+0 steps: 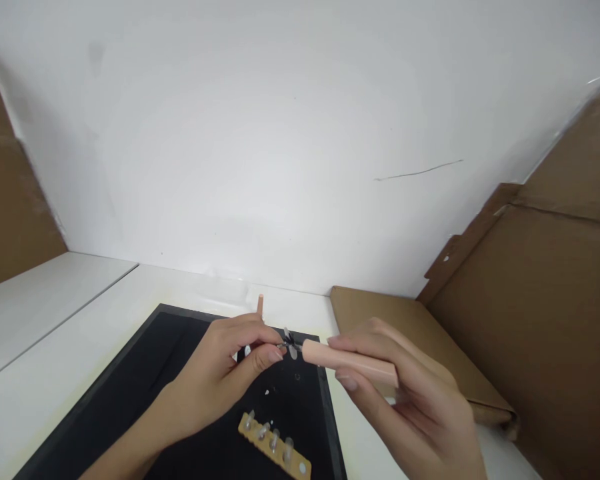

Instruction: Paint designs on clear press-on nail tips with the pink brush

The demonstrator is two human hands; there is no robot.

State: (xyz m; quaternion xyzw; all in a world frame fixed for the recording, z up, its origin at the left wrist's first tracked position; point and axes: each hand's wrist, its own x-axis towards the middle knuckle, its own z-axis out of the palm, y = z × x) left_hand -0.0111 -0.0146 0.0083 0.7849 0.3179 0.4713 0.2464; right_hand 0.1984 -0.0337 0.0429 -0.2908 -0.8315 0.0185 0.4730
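Note:
Over the black mat, my left hand (240, 360) pinches a small dark piece with pale, clear petal-like parts (291, 343) between thumb and fingertips. What kind of thing it is, I cannot make out. My right hand (405, 393) is closed around a peach-coloured, tube-shaped tool (350, 363). The tool lies nearly level and its left end points at the small piece, very close to it; whether they touch is unclear. Below the hands, a tan strip holder (275, 445) carries several small clear pieces standing in a row.
A black mat (165, 347) lies on the white table (105, 293), with tiny bits scattered near its right side. Behind my left hand a slim peach-coloured stick (261, 304) stands up. Flat cardboard (380, 310) lies at the right; cardboard walls (555, 280) and a white panel (280, 133) enclose the space.

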